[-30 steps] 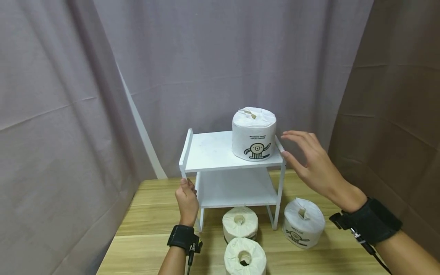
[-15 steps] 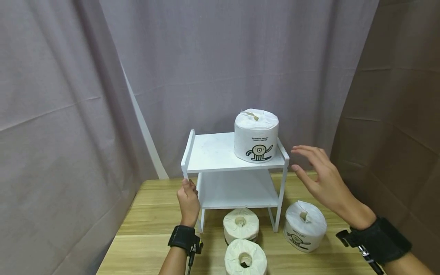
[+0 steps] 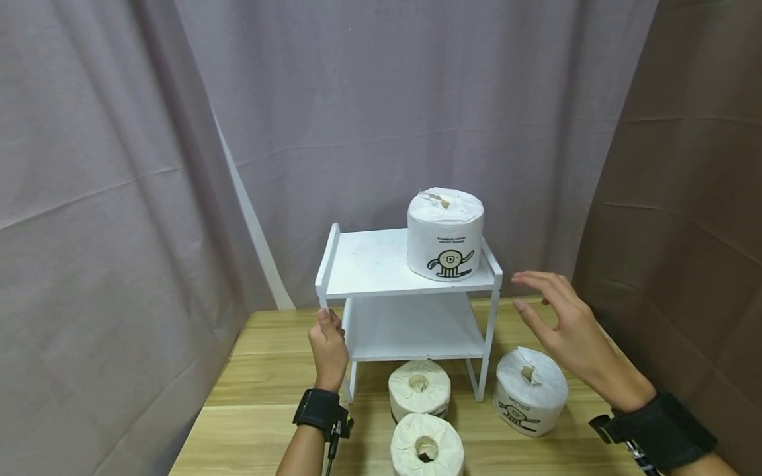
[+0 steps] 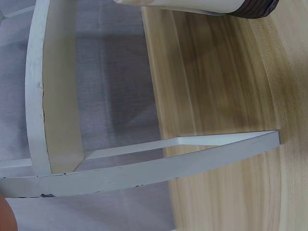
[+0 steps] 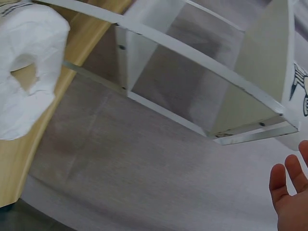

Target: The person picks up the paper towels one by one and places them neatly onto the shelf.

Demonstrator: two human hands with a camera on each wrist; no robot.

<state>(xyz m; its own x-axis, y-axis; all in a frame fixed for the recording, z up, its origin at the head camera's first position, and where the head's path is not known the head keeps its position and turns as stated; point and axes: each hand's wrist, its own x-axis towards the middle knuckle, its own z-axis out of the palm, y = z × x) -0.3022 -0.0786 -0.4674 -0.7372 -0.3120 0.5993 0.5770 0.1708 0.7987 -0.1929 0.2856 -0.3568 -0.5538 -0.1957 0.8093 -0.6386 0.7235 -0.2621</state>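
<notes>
A white two-tier shelf [image 3: 372, 264] stands on the wooden table. My left hand [image 3: 329, 347] grips its front left leg, thumb against the upright. On the right half of the top tier sits a white paper-wrapped toilet roll [image 3: 445, 241] printed with a cartoon figure. My right hand [image 3: 568, 330] hovers just right of the shelf, apart from it, with fingers spread and nothing in them. Below that hand, a second white-wrapped toilet roll [image 3: 530, 403] stands on the table, its printed side to the front. In the right wrist view, my right fingers [image 5: 278, 180] show near the shelf's upper corner.
Two cream toilet rolls, a rear one [image 3: 405, 400] and a front one [image 3: 411, 449], stand in line before the shelf. Grey curtains [image 3: 381, 99] hang behind and to the left, a brown one [image 3: 684, 231] to the right. The wooden table [image 3: 250, 370] ends near the rear curtain.
My right hand has drawn back from beside the roll on the top tier, moving right and downward. The left hand keeps its grip on the shelf leg. The view has shifted slightly.
</notes>
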